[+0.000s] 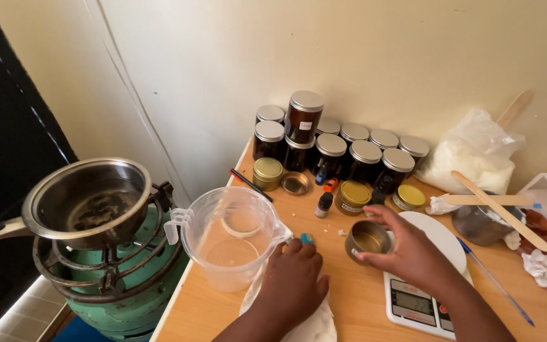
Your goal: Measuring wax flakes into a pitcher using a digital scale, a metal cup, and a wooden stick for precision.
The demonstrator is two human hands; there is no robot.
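Note:
My right hand point(413, 253) grips a small open gold tin point(367, 240) from its right side, holding it on the wooden table point(362, 297) just left of a white kitchen scale point(422, 297). My left hand point(292, 285) rests flat on a white paper towel point(314, 326), its fingertips touching the base of a clear plastic measuring jug point(232, 237). The jug stands at the table's left edge and looks nearly empty.
Several dark jars with silver lids point(333, 149) stand against the wall, with gold tins point(352, 196), a loose lid point(295, 183) and small dropper bottles point(324, 204) in front. A steel pot point(90, 199) sits on a green gas burner point(118, 278) at left. Wax bag point(473, 158), wooden sticks point(498, 202), pen point(495, 282) lie right.

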